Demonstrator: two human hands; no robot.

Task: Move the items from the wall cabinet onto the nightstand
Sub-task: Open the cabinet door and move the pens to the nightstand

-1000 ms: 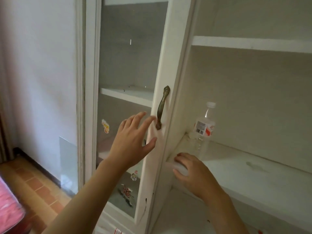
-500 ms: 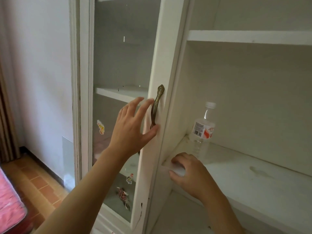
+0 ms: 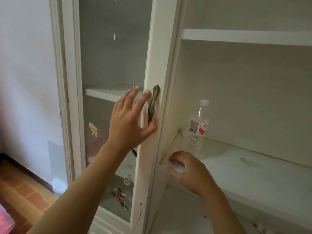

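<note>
Nothing looks moved yet: the bottle [image 3: 196, 130] stands in the cabinet [image 3: 244, 37]. Left hand [image 3: 130, 122] spread flat on the door [image 3: 157, 48]; right hand [image 3: 189, 169] apparently curls over the shelf [image 3: 253, 174] edge.

Your open cabinet, door to the left

The clear plastic water bottle [image 3: 196, 128] stands on the white wooden shelf [image 3: 253, 174], right of the glass-paned cabinet door [image 3: 114, 65].

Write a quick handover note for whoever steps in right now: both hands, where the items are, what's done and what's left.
Left hand: open, fingers spread on the glass door, thumb by the brass handle.
Right hand: curled over the front edge of the shelf, holding no item.
Water bottle: upright at the shelf's back left, untouched.
Done: right compartment is open.
Left: take the bottle to the nightstand, which is out of view.
</note>
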